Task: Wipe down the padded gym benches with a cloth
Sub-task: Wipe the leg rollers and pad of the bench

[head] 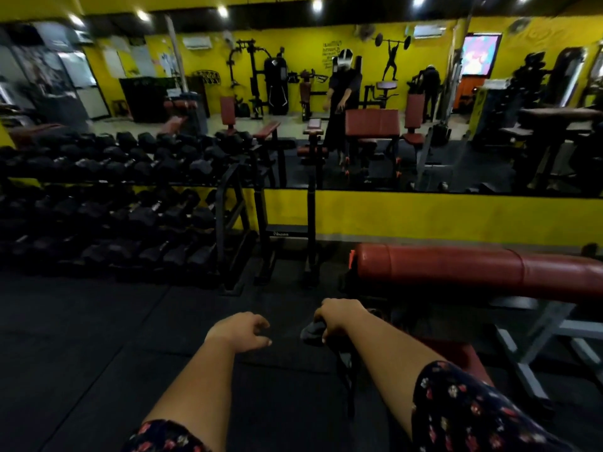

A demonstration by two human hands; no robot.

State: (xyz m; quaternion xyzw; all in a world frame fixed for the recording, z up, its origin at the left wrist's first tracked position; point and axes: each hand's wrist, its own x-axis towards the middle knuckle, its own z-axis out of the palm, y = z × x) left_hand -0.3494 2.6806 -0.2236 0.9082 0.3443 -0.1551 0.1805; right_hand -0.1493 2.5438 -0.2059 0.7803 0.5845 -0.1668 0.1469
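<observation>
Our right hand (339,316) curls its fingers round a dark crumpled cloth (312,332), just in front of the long red padded bench roll (473,272). We think it waits there, ready to wipe the roll. Our left hand (239,331) hangs loose and holds nothing, left of the roll's end. That side has bare black rubber floor (98,337) to move in. The black dumbbell rack (114,207) stands well apart.

Dark sleeves (473,415), small red-and-white flowers
</observation>
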